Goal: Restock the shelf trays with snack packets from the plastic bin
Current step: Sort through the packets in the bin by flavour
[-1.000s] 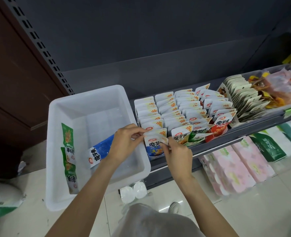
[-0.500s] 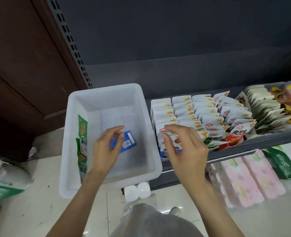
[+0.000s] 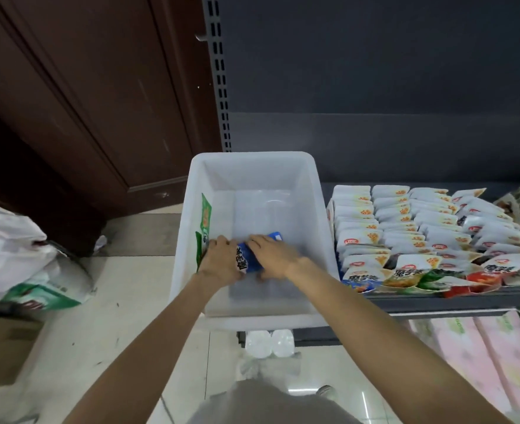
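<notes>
Dark wood panelling (image 3: pixel 78 96) fills the left background, with white sacks (image 3: pixel 17 255) slumped on the tiled floor below it.

Left to right: the white plastic bin (image 3: pixel 252 322) sits at the shelf's left end, nearly emptied. Green packets (image 3: pixel 204 223) stand against its left inner wall; a blue packet (image 3: pixel 249 257) lies near the bin floor between the two hands. Nothing else visible inside.

Left hand (image 3: pixel 222 261): reaches into the bin's left side, fingers curled at the edge of the blue packet; appears to grip it, though motion blur makes the contact uncertain. Forearm comes in from lower left.

Right hand (image 3: pixel 272 255): palm down, fingers fairly straight, laid flat on the blue packet, pressing rather than pinching. Forearm crosses over the bin's near rim from lower right.

Shelf trays (image 3: pixel 411 290) to the right: rows of white-topped snack packets (image 3: pixel 405 221) stand packed front to back, looking close to full.

Judgement on progress: late stage. Most stock is shelved; remaining are the blue packet in hand and the green ones at the wall.
</notes>
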A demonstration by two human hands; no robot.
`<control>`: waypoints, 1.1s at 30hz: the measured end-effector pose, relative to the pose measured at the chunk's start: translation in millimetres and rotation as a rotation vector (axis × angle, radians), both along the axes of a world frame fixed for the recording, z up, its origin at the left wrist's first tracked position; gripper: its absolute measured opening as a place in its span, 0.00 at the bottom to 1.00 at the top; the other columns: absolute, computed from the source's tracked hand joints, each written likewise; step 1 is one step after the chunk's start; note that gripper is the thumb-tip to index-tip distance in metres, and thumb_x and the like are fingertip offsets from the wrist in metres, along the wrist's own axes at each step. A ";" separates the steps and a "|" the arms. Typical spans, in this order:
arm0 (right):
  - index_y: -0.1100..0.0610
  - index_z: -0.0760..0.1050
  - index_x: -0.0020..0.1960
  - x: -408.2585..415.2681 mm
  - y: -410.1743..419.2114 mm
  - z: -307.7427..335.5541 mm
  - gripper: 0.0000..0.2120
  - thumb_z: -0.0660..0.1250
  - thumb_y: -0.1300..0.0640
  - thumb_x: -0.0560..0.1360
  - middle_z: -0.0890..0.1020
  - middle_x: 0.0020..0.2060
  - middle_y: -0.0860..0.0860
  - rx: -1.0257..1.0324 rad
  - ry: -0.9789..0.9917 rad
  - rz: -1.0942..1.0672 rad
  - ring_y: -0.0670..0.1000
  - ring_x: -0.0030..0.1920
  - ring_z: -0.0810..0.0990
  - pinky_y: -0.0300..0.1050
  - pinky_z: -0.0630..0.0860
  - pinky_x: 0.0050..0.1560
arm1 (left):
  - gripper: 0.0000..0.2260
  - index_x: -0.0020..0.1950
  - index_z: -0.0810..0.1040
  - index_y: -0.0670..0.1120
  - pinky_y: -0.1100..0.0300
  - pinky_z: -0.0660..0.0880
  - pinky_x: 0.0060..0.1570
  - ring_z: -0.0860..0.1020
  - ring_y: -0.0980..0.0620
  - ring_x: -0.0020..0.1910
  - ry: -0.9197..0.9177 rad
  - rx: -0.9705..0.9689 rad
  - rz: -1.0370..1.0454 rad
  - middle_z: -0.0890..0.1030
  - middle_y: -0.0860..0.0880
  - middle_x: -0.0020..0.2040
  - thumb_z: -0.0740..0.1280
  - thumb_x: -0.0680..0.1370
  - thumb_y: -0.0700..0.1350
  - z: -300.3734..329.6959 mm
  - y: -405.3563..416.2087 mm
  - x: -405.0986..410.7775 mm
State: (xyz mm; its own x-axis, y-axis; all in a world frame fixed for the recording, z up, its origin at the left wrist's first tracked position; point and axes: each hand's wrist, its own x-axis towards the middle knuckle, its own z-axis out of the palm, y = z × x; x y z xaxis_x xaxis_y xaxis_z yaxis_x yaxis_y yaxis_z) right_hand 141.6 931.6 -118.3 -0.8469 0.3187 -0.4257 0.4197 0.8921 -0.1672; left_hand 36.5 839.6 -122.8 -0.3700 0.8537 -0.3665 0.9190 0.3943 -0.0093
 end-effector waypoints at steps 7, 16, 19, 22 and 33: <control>0.60 0.66 0.62 19.4 -4.9 39.5 0.14 0.56 0.65 0.77 0.78 0.57 0.56 0.291 0.258 -0.198 0.58 0.56 0.78 0.50 0.73 0.48 | 0.17 0.63 0.74 0.47 0.62 0.69 0.56 0.76 0.51 0.59 -0.870 0.665 0.585 0.78 0.49 0.59 0.68 0.75 0.48 32.9 -9.4 -4.3; 0.59 0.74 0.48 52.4 -4.6 87.8 0.09 0.56 0.65 0.80 0.81 0.47 0.60 -0.806 0.958 -0.995 0.55 0.45 0.79 0.55 0.77 0.48 | 0.16 0.59 0.77 0.46 0.55 0.77 0.50 0.82 0.50 0.48 -1.488 0.817 0.656 0.83 0.47 0.52 0.72 0.72 0.45 96.5 -18.6 44.0; 0.59 0.73 0.52 69.8 -12.6 103.2 0.09 0.56 0.68 0.80 0.82 0.44 0.55 -1.013 1.054 -0.982 0.49 0.42 0.82 0.44 0.80 0.42 | 0.10 0.54 0.80 0.42 0.56 0.79 0.47 0.82 0.51 0.44 -1.437 0.877 0.560 0.84 0.47 0.47 0.71 0.72 0.38 106.8 -16.7 55.5; 0.57 0.71 0.53 94.9 -12.5 116.8 0.11 0.62 0.70 0.76 0.83 0.42 0.51 -1.085 1.191 -0.972 0.47 0.41 0.83 0.41 0.79 0.40 | 0.08 0.49 0.81 0.43 0.61 0.79 0.41 0.81 0.54 0.39 -1.393 0.891 0.477 0.84 0.51 0.41 0.71 0.72 0.34 110.2 -13.4 65.4; 0.54 0.73 0.53 230.5 -28.3 129.3 0.10 0.63 0.65 0.76 0.85 0.44 0.47 -0.637 1.409 -0.985 0.48 0.46 0.84 0.45 0.82 0.39 | 0.09 0.48 0.82 0.51 0.66 0.74 0.45 0.79 0.59 0.44 -1.178 0.860 -0.051 0.82 0.57 0.44 0.74 0.69 0.44 101.7 20.8 133.0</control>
State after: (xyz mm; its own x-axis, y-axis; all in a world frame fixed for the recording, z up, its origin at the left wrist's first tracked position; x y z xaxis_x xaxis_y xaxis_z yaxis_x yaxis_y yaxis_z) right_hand 372.0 903.2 11.0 -0.2669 0.9571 0.1126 -0.0453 0.1043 -0.9935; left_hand 169.6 860.4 -21.2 -0.1861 0.9639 0.1905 0.2407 -0.1433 0.9600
